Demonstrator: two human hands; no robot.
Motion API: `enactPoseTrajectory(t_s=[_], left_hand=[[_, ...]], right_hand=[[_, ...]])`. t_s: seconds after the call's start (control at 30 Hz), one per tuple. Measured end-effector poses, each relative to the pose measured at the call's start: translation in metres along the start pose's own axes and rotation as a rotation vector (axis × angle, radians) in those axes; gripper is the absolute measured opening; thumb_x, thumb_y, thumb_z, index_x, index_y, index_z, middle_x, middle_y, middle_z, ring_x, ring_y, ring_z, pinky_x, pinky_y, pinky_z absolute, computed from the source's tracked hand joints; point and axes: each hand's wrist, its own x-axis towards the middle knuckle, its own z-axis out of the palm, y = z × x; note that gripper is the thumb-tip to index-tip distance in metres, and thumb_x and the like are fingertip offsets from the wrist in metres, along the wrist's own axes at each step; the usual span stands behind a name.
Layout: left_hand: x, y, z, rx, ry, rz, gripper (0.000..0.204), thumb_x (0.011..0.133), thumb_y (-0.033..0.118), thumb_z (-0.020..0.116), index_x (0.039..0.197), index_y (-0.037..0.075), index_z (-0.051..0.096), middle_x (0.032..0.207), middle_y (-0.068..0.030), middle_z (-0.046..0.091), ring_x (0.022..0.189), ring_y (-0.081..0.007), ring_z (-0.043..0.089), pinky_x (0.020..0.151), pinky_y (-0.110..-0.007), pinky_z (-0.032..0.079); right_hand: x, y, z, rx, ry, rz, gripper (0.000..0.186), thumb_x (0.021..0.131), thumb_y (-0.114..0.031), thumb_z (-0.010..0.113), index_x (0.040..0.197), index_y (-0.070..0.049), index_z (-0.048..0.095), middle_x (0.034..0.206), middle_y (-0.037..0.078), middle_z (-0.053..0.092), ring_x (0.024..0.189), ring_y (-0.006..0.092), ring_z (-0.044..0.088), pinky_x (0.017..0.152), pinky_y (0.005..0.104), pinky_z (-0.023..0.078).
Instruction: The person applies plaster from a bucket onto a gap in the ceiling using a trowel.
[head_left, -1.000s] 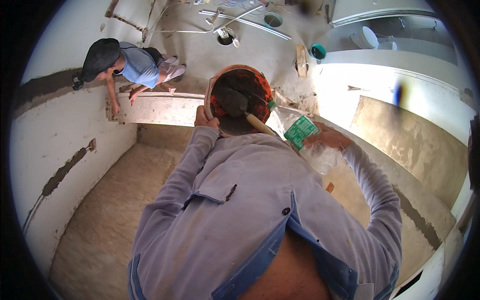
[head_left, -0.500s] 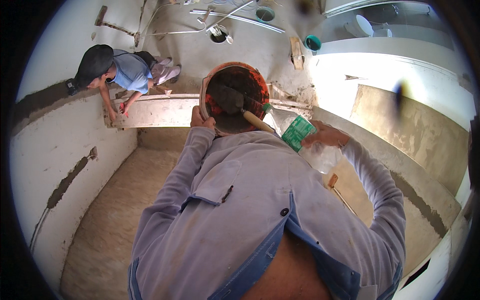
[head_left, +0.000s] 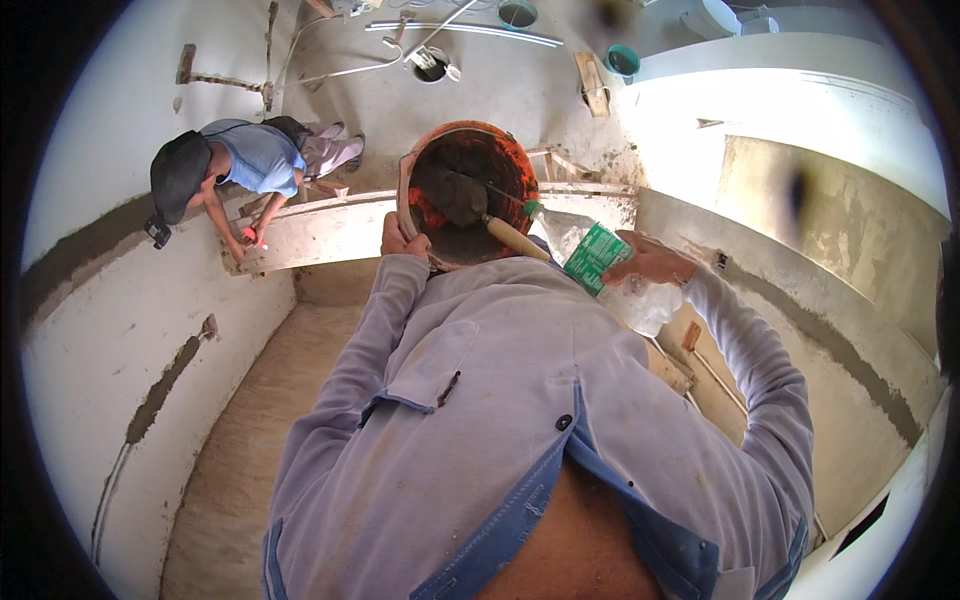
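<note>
Plastic bottle (head_left: 597, 254) slants, held by the right hand (head_left: 650, 262), its neck pointing at the orange bucket (head_left: 516, 163) from its right; the left hand (head_left: 403, 240) grips the bucket's left side.

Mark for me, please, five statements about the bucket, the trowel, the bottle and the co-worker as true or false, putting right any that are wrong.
1. The blade of the trowel is inside the bucket. True.
2. The right grip holds the trowel's handle. False: it holds a clear bottle with a green label.
3. The left grip is on the bucket's side. True.
4. The bottle's green cap points away from the bucket. False: it points toward the bucket.
5. A co-worker in a blue top bends over the left end of a plank. True.
</note>
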Motion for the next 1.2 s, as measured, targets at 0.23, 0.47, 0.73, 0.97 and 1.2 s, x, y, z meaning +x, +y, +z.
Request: enactPoseTrajectory(t_s=[0.23,0.47,0.73,0.97,1.2], left_hand=[[0.011,0.009,-0.001,0.042,-0.062,0.045,0.034,0.054,0.004,0.059,0.086,0.004,0.045,0.073,-0.0081,0.053,0.065,-0.0209,0.051,0.060,-0.032,0.045],[0.024,0.015,0.005,-0.040,-0.118,0.029,0.035,0.055,0.001,0.058,0.088,0.003,0.045,0.078,-0.0093,0.054,0.072,-0.0212,0.054,0.065,-0.031,0.046],[0.046,0.010,0.006,-0.149,-0.214,-0.228,0.040,0.057,-0.009,0.050,0.093,0.005,0.042,0.082,-0.0116,0.052,0.061,-0.0222,0.057,0.050,-0.035,0.053],[0.070,0.054,0.012,0.063,-0.287,-0.432,0.045,0.062,-0.002,0.052,0.104,0.012,0.045,0.093,-0.0079,0.055,0.079,-0.0237,0.059,0.065,-0.040,0.057],[0.101,0.057,0.052,0.186,-0.230,-0.475,0.055,0.065,-0.004,0.050,0.116,0.014,0.041,0.102,-0.0098,0.053,0.085,-0.0266,0.060,0.066,-0.043,0.058]], right_hand=[[0.014,0.026,0.005,0.069,-0.019,-0.065,0.069,0.064,-0.030,0.077,0.118,0.002,0.048,0.097,0.014,0.062,0.074,0.0196,0.062,0.061,0.0305,0.054],[0.017,0.047,0.016,-0.073,0.161,-0.204,0.073,0.060,-0.034,0.076,0.118,0.000,0.049,0.102,0.016,0.061,0.085,0.0237,0.062,0.073,0.0333,0.052],[0.056,0.095,0.048,0.079,0.318,-0.498,0.093,0.050,-0.030,0.079,0.129,-0.009,0.036,0.115,0.018,0.053,0.109,0.0334,0.050,0.097,0.0380,0.038],[0.090,0.100,0.074,0.326,0.668,-0.737,0.094,0.048,-0.022,0.083,0.128,-0.008,0.035,0.116,0.014,0.051,0.111,0.0295,0.050,0.098,0.0370,0.037],[0.151,0.191,0.084,0.759,1.206,-0.553,0.084,0.053,-0.024,0.087,0.122,-0.004,0.044,0.112,0.010,0.059,0.102,0.0208,0.058,0.088,0.0331,0.047]])
